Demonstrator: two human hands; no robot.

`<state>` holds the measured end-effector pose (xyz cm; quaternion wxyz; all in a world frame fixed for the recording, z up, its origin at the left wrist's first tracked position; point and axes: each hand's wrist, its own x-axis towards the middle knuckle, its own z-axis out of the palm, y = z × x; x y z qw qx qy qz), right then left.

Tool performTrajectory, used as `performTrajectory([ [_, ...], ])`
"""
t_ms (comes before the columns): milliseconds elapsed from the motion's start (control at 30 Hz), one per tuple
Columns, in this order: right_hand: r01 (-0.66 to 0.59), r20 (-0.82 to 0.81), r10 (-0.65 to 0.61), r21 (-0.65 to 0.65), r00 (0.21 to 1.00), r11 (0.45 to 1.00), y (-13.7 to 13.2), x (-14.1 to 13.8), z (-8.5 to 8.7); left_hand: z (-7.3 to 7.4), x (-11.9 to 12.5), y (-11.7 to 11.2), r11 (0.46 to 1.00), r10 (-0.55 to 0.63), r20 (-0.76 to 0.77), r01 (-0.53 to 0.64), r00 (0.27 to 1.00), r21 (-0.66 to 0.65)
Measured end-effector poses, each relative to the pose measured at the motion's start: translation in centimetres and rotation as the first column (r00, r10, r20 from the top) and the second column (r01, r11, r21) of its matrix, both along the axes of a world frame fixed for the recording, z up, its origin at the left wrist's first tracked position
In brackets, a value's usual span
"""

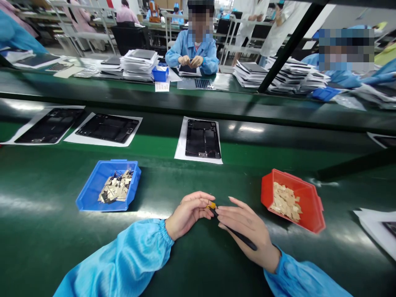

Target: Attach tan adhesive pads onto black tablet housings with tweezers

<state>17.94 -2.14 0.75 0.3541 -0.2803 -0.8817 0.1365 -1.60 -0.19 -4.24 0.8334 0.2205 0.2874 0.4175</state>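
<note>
My left hand (189, 212) pinches a small yellow piece (212, 204) between its fingertips, just above the green table (46, 231). My right hand (247, 229) meets it from the right, fingers closed round black tweezers (235, 233) whose tip touches the yellow piece. Both sleeves are light blue. A blue tray (93, 189) of small metal parts sits to the left of my hands. A red bin (309, 206) of pale tan pieces stands to the right.
Black tablet shells on white sheets lie on the belt beyond: one ahead (202, 138) and two at the left (107, 128). Across the raised green divider a person in blue (192, 49) works among stacks of trays. A black post (287, 45) slants at upper right.
</note>
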Motion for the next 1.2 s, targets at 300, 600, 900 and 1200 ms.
performTrajectory([
  [300, -0.021, -0.013, 0.022, 0.032, 1.000, 0.999, -0.1, 0.1, -0.1, 0.0, 0.0, 0.0, 1.000, -0.017, -0.001, 0.017, 1.000, 0.005],
  [600, -0.063, 0.059, 0.055, 0.147, 0.997, 0.987, -0.9, 0.6, -1.2, 0.3, -0.2, 0.1, 0.998, -0.068, 0.051, 0.067, 0.996, 0.018],
  [900, -0.007, 0.110, -0.017, 0.220, 0.994, 0.975, -1.9, 0.7, 0.4, 0.1, -0.2, -0.1, 0.982, -0.184, 0.225, 0.168, 0.957, 0.087],
  [1200, -0.035, -0.326, -0.340, -0.766, 0.882, 0.642, -0.6, -0.6, -2.0, 0.8, -0.5, 1.0, 0.977, 0.160, -0.236, -0.120, 0.958, 0.176],
])
